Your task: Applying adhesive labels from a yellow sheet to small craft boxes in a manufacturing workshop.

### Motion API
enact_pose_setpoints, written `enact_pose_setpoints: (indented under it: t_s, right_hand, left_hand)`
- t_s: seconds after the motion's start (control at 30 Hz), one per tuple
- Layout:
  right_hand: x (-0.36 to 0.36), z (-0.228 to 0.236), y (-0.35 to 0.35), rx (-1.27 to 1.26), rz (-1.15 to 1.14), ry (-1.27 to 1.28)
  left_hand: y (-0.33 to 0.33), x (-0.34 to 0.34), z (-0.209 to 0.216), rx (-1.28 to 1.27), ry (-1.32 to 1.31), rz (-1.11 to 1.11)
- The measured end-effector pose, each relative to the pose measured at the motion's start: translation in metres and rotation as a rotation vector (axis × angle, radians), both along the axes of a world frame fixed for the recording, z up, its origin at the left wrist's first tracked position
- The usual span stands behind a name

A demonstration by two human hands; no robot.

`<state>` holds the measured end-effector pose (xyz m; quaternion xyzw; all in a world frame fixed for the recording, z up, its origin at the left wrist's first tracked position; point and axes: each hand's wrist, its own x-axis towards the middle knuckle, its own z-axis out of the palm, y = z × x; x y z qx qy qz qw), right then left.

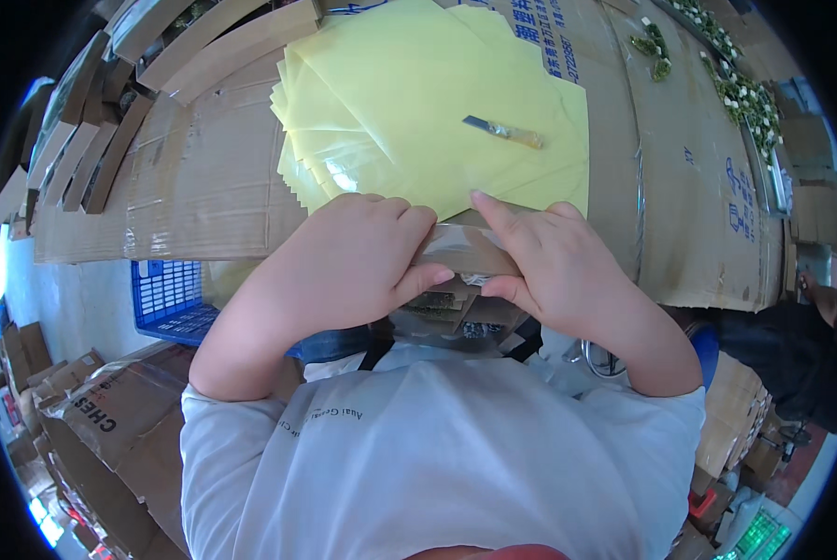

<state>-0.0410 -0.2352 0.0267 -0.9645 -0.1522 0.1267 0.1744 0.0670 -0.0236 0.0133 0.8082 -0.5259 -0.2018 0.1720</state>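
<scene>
Close to my body, at the near edge of the cardboard-covered table, both hands grip a short brown piece that looks like cardboard with a shiny, clear surface. My left hand is closed on its left end, thumb on the near side. Around its right end my right hand is closed, with the index finger stretched along the far side. Just beyond lies a fanned stack of pale yellow sheets. A utility knife with its blade out rests on these sheets. Under my hands, the shiny thing near my lap is partly hidden.
Long cardboard trays stand at the far left. Green sprigs with white bits lie at the far right. A blue plastic basket is below the table's left edge. Cardboard boxes stand lower left. Another person is at the right.
</scene>
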Motion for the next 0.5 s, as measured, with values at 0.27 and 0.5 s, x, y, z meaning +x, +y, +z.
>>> enact_pose_setpoints:
  t_s: [0.27,0.5]
  right_hand:
    - [0.007,0.002,-0.005,0.211,-0.025,-0.172]
    - [0.039,-0.018,0.007,1.200,-0.500,0.727]
  left_hand:
    - [-0.002,-0.019,0.008,-0.093,0.201,0.118]
    - [0.013,-0.031,0.005,-0.195,0.285,0.286]
